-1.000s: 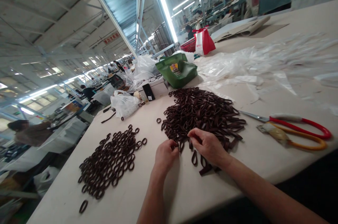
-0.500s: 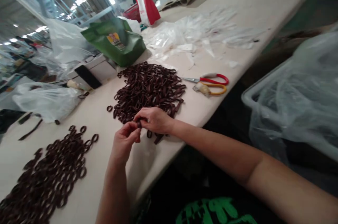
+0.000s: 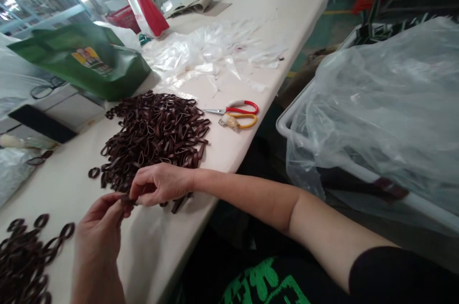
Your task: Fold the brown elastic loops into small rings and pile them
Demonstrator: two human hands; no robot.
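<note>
Between the fingertips of both hands is a small dark brown strap loop, partly covered by the fingers. My left hand pinches it from the left. From the right, my right hand closes thumb and fingers on it, in front of a big pile of brown loops. These loops look flattened and narrow. At the lower left lies a second pile of loops, rounder and more opened out, cut off by the picture's edge. One single loop rests just left of the big pile.
Scissors with red and yellow handles lie right of the pile, near the table edge. Behind are a green bag, clear plastic scraps and a red-and-white bag. A plastic-covered white bin stands beside the table.
The view has swung right, so the table's things appear farther left and more of the bin shows. Both hands stay together on the small loop, whose angle between the fingers has shifted.
</note>
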